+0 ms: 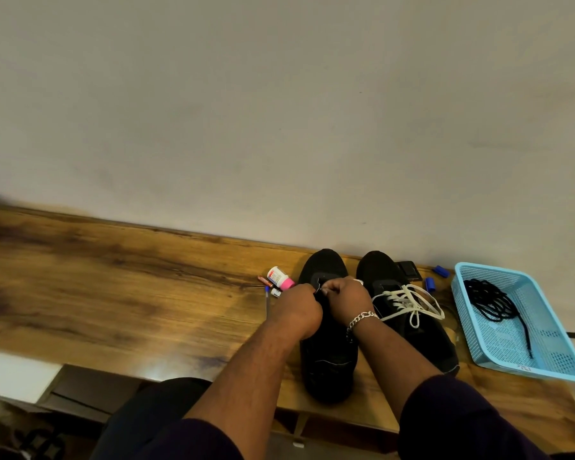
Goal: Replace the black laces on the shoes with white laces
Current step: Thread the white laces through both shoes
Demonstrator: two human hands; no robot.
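Our left hand (298, 305) and right hand (345, 295) both curl their fingers, pinching the black lace (318, 287) on the left shoe (326, 327). We count two shoes; the right shoe (412, 313) wears one white lace (409, 302). Far right, one blue basket (545, 363) holds one loose black lace (493, 302).

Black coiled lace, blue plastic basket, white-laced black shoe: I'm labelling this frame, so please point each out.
Black coiled lace (492, 302), head view: middle of the bundle in the basket.
Blue plastic basket (558, 327), head view: its right wall.
White-laced black shoe (379, 263), head view: its bare toe cap.
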